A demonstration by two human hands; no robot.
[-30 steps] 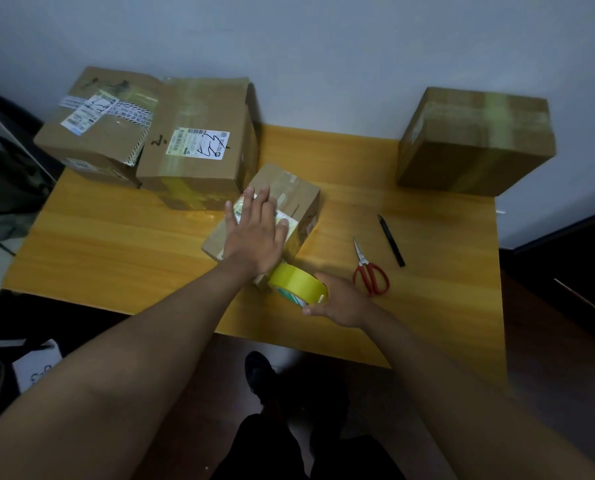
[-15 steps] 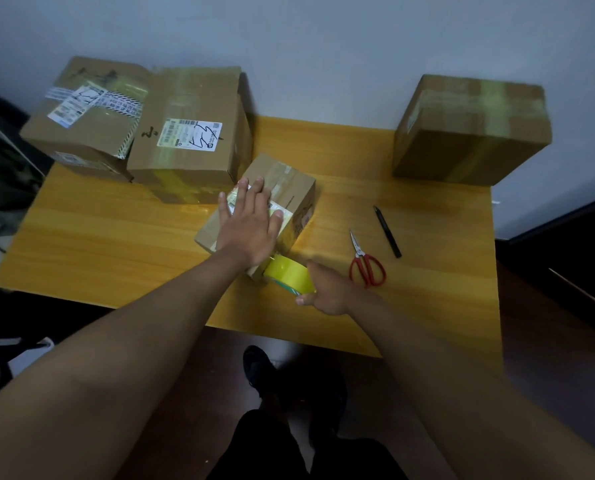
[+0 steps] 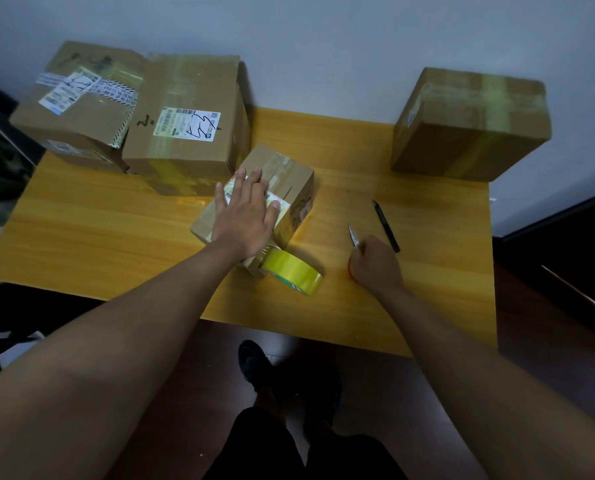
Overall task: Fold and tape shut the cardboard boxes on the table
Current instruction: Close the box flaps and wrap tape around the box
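Note:
A small cardboard box lies in the middle of the wooden table. My left hand presses flat on its top with straight fingers. A yellow tape roll lies on the table against the box's near corner, a strip still joined to the box. My right hand is curled over the red-handled scissors, whose blades point away; the handles are mostly hidden under the hand.
Two larger taped boxes with labels stand at the back left, another taped box at the back right. A black pen lies just right of the scissors. My feet show below the table's near edge.
My right hand let go of the tape roll, which now lies on the table, and moved right onto the scissors. The left hand stayed pressed on the small box.

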